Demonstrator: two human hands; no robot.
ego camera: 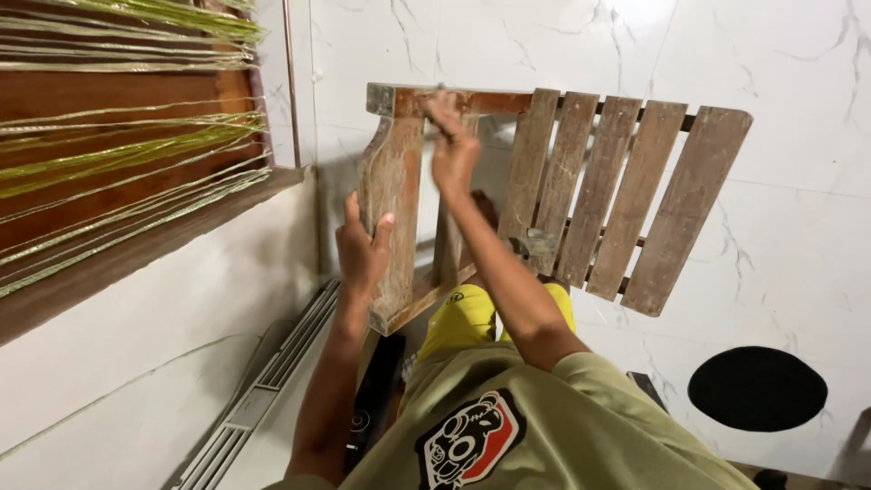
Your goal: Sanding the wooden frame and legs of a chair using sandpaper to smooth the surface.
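Observation:
A worn wooden folding chair (599,195) with slatted boards is tipped up in front of me over a white marble floor. My left hand (363,249) grips the edge of its broad side leg board (392,195). My right hand (451,141) is closed around a small object pressed against the top rail (494,100) of the frame; I cannot make out what the object is. My forearms reach out from an olive shirt with a printed patch, and yellow shorts show below the chair.
A dark wooden window frame (118,236) with hanging yellow-green strands fills the left. A ribbed metal track (272,372) runs along the wall base. A black round mat (758,388) lies on the floor at right.

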